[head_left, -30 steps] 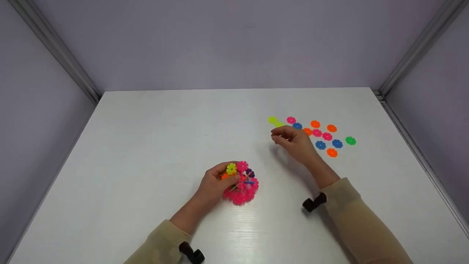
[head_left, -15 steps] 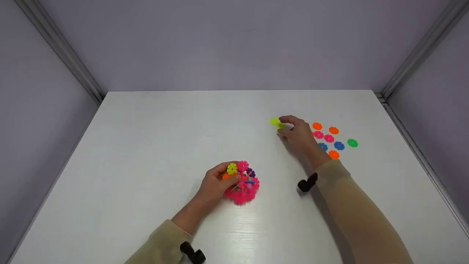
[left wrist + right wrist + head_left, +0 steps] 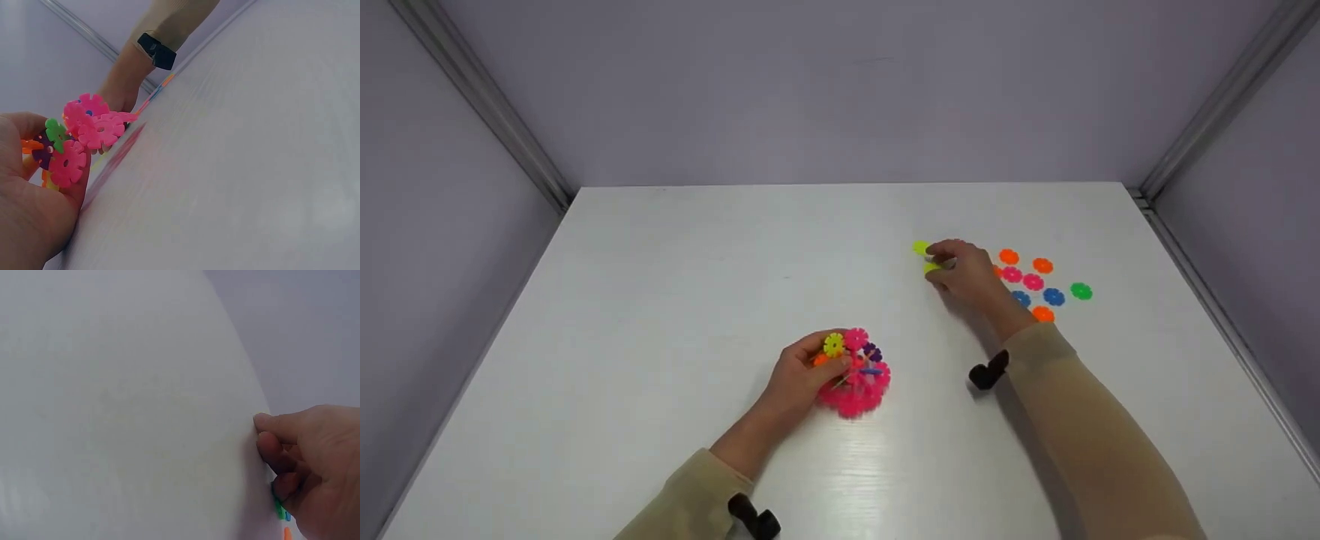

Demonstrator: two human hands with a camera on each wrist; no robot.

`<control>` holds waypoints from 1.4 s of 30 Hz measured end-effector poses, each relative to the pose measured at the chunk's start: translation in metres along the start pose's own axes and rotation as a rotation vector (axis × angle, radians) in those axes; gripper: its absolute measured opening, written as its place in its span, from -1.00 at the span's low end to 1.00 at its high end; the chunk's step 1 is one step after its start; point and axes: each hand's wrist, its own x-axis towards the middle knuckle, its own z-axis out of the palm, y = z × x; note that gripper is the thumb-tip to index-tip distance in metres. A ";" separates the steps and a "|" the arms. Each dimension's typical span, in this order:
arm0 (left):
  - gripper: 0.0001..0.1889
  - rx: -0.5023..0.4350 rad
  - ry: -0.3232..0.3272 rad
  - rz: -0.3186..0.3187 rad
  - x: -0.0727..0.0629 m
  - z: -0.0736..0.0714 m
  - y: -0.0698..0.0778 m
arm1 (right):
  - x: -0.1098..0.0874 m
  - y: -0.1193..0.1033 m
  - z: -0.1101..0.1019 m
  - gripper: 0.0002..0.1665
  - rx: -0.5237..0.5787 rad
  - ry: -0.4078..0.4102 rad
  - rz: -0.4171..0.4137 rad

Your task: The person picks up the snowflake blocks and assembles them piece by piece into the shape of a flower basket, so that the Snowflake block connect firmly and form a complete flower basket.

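Note:
My left hand (image 3: 795,371) grips a cluster of interlocked snowflake discs (image 3: 855,397), mostly pink, with yellow, orange, purple and blue pieces. In the left wrist view, a green disc (image 3: 55,134) and pink discs (image 3: 101,130) stick out between thumb and fingers. Farther off to the right, my right hand (image 3: 973,276) has thumb and forefinger at a yellow snowflake disc (image 3: 931,267), pinching it just above the tabletop. Another yellow disc (image 3: 920,247) lies right beyond the fingertips. The right wrist view shows the back fingers curled in, and the pinched disc is hidden there.
Loose discs lie flat on the white table (image 3: 660,337) to the right of my right hand: orange (image 3: 1042,265), pink (image 3: 1033,282), blue (image 3: 1054,297) and green (image 3: 1081,291). The right forearm partly covers others. Pale walls (image 3: 840,90) enclose the table's back and sides.
My right hand has reached away to the yellow discs and closed its fingertips on one, pulling it slightly toward me, apart from the other. The left hand and its cluster stay in place.

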 end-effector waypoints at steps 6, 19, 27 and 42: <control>-0.50 0.024 0.026 -0.005 0.002 -0.003 0.000 | -0.014 -0.008 0.005 -0.73 -0.012 -0.030 -0.028; -0.58 0.001 0.096 0.038 0.002 -0.005 0.002 | -0.090 -0.045 0.037 -0.82 0.306 -0.184 -0.306; -0.59 -0.011 0.142 0.076 0.000 -0.006 0.003 | -0.111 -0.058 0.048 -0.80 0.341 -0.203 -0.352; -0.49 -0.073 0.032 0.085 -0.007 -0.004 0.009 | -0.116 -0.061 0.063 -0.85 0.338 -0.156 -0.386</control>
